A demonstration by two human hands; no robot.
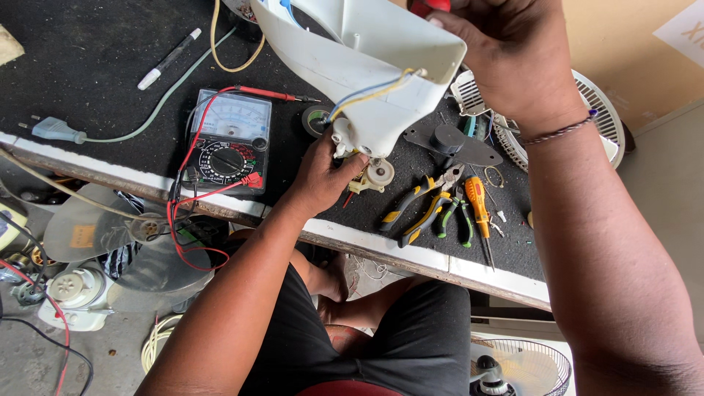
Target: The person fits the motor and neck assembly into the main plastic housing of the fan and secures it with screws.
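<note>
Seen from the head camera, a white plastic fan housing is held tilted above a dark workbench, its narrow lower end pointing down toward the bench's front edge. The right hand is closed over the housing's upper right edge, fingers curled around it; a red object at the top of the frame appears to be gripped under them, though too little of it is shown to tell what it is. A thin braided bracelet is worn on that wrist. The left hand is raised to the housing's lower end, thumb and fingertips pinched on a small white switch part from which blue and yellow wires are led up into the shell. A small beige gear motor is seen just beside that hand, below the housing.

On the bench to the left, an analogue multimeter is laid flat, with red test leads trailing over the edge. A white marker pen and a grey mains plug lie farther left. To the right, yellow-handled pliers, green-handled cutters and an orange screwdriver are grouped near the bench edge, with a white fan grille beyond them.
</note>
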